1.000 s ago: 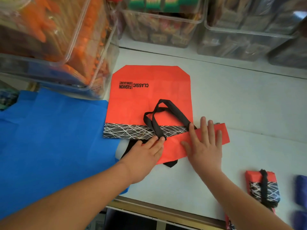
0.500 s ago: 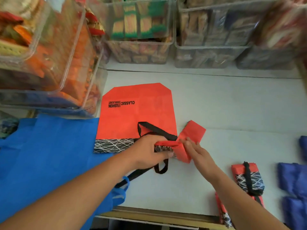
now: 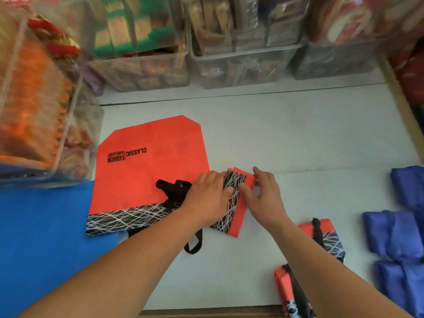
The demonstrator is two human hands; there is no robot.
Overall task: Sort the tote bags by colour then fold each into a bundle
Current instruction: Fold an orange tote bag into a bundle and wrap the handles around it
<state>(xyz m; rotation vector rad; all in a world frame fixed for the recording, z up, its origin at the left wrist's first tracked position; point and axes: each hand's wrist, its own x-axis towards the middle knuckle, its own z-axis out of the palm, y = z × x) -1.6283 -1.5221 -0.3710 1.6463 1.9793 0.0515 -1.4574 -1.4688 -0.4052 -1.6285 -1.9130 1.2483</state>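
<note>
Half a second on, the strip (image 3: 241, 212) is no longer bunching up in the air between the hands. It is lying down on the table (image 3: 298, 134), running from 12 to 6 o'clock, with its black scribbled band facing up along the 9 o'clock side.

I am watching the left hand (image 3: 207, 198) pressing down on that band, palm down, fingers spread over the cloth and only slightly bent. The right hand (image 3: 263, 198) is sitting at the strip's 3 o'clock side. Its thumb is lying on top and its fingers are standing against the red edge, so it seems to be pinching that edge, though blur is keeping me from being sure.

I am seeing a flat red bag (image 3: 149, 168) lying just beside the strip at 9 o'clock, with black handles (image 3: 175, 191) bunching on it by the left wrist. Its near corner is resting over a blue bag (image 3: 41, 237) at 8 o'clock.

Two red bundles (image 3: 332, 239) are sitting at 4 and 5 o'clock, partly behind the right forearm. Blue bundles (image 3: 390, 235) are piling at the 3 o'clock edge. Clear bins (image 3: 241, 65) are lining the 12 o'clock side.
</note>
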